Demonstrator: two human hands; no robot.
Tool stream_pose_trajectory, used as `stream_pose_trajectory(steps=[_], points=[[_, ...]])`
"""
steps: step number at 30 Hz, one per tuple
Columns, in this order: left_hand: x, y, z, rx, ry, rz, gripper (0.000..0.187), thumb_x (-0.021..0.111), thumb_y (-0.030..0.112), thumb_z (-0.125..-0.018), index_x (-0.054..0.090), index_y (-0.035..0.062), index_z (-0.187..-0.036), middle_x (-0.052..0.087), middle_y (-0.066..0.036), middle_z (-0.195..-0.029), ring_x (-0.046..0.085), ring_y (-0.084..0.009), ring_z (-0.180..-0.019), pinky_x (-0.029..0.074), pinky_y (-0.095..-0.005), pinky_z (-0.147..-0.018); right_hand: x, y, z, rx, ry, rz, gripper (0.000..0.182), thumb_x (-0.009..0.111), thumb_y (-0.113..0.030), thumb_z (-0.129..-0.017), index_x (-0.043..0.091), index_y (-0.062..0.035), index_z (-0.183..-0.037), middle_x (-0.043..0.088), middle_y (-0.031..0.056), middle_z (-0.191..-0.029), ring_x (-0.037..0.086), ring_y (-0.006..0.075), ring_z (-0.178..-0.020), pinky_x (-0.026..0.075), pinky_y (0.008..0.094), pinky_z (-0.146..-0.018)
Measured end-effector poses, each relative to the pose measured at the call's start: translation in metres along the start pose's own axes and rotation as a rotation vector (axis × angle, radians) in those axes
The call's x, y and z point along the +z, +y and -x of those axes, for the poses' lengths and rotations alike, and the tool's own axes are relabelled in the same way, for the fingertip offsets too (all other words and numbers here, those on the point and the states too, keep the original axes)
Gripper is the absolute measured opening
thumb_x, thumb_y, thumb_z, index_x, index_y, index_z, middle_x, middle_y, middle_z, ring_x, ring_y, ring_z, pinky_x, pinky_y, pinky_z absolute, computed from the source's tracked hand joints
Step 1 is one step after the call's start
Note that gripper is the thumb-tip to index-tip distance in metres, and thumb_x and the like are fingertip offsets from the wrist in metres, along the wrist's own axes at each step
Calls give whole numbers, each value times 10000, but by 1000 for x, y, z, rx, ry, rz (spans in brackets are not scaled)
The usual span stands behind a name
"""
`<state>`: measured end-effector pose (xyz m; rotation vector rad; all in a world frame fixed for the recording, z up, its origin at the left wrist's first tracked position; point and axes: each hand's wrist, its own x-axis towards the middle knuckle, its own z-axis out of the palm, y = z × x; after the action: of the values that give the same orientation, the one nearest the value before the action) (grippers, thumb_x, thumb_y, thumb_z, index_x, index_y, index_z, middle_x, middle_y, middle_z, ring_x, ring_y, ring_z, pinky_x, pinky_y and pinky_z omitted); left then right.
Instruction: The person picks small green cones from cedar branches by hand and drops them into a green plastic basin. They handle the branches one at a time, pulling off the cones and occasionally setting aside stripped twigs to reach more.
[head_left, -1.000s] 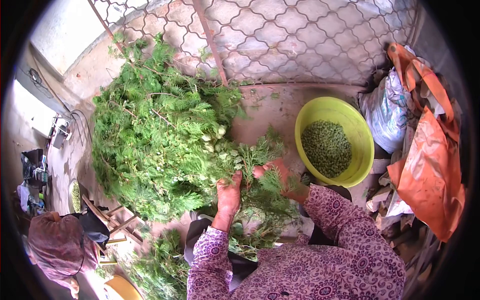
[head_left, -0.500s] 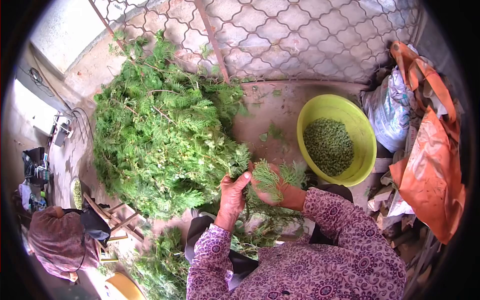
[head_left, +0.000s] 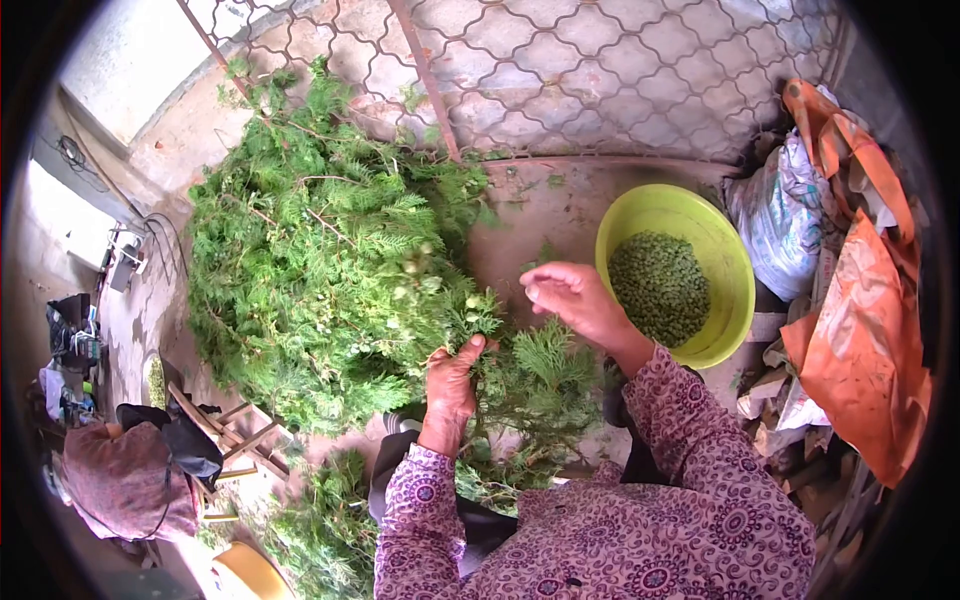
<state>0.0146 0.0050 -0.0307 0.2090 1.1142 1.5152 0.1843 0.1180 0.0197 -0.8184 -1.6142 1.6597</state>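
My left hand (head_left: 450, 385) is closed around a leafy evergreen branch (head_left: 476, 318) at the right edge of a big heap of green cuttings (head_left: 310, 240). Up and to the right of it, my right hand (head_left: 580, 303) is lifted off the foliage, fingers loosely stretched and thumb apart, with nothing visible in them. It is close to the left side of a yellow-green plastic basin (head_left: 735, 285), which holds a pile of small round green cones (head_left: 658, 290). Below my right hand, feathery sprigs (head_left: 550, 360) spread out between my knees.
A wavy metal lattice (head_left: 600, 80) borders the far side. On the right stand a white woven sack (head_left: 785, 225), an orange sheet (head_left: 860, 350) and stacked wood. At the lower left another person (head_left: 130, 475) sits beside a wooden stool (head_left: 245, 440) and a yellow tub (head_left: 250, 572).
My right hand has left the sprigs and moved up and right towards the basin, its fingers loosening. My left hand has shifted slightly down and left, still gripping the branch.
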Motion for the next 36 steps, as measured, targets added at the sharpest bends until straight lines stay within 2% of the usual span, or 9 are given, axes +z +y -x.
stream_pose_trajectory(steps=[6,8,18,20,22,24,27,29,36], points=[[11,-9,1,-11,-41,-70,476,706,36,-694,297,86,-933,576,-98,-872,520,-171,-853,398,-354,-814,26,-1,5,-483,12,492,220,660,-49,-691,587,-30,-898,557,78,-782,559,149,-689,444,247,-588],[14,-11,2,19,-65,-92,353,729,55,-674,481,15,-922,589,-54,-879,524,-140,-780,383,-267,-808,31,2,5,-549,56,725,234,663,-36,-662,572,-27,-877,539,102,-763,561,184,-692,443,270,-575],[11,-7,3,-122,-67,101,486,736,111,-686,349,79,-978,505,-78,-1003,484,-178,-918,374,-341,-842,24,19,2,-353,5,657,181,632,-83,-676,481,-36,-762,494,85,-686,536,240,-624,413,336,-529],[15,-1,7,-139,-118,92,529,741,117,-678,301,98,-970,466,-86,-1069,421,-199,-1024,337,-373,-886,23,15,-1,-610,95,951,160,600,-64,-686,470,-38,-775,480,71,-655,535,200,-581,401,327,-498],[19,0,10,-117,170,-25,558,748,134,-670,325,90,-1032,439,-100,-1122,340,-203,-1115,275,-389,-937,20,13,-3,-584,157,1107,150,587,-60,-694,474,-41,-790,497,63,-671,540,184,-588,408,322,-505],[-4,-6,3,-159,35,47,637,761,163,-654,326,56,-1108,420,-119,-1175,317,-203,-1148,224,-385,-968,7,12,-10,-558,220,1263,142,574,-57,-702,477,-44,-805,514,55,-687,546,167,-595,415,317,-513],[1,6,11,-97,132,-84,769,782,216,-624,307,-65,-1160,401,-143,-1227,324,-211,-1156,186,-379,-992,-24,10,-23,-278,298,568,128,558,-90,-745,496,-59,-853,546,39,-745,558,138,-645,440,286,-507],[3,8,11,-78,104,-85,737,780,211,-626,349,-78,-1150,431,-148,-1205,342,-210,-1146,182,-375,-997,-27,5,-19,294,31,-454,113,544,-111,-782,514,-71,-884,553,30,-781,556,114,-666,449,228,-494],[3,8,11,-68,40,-53,544,761,185,-649,505,-70,-1057,541,-142,-1080,429,-213,-1080,194,-375,-1005,0,1,-11,324,-226,-105,181,560,-247,-833,532,-75,-883,492,-36,-726,460,41,-613,368,173,-477]])
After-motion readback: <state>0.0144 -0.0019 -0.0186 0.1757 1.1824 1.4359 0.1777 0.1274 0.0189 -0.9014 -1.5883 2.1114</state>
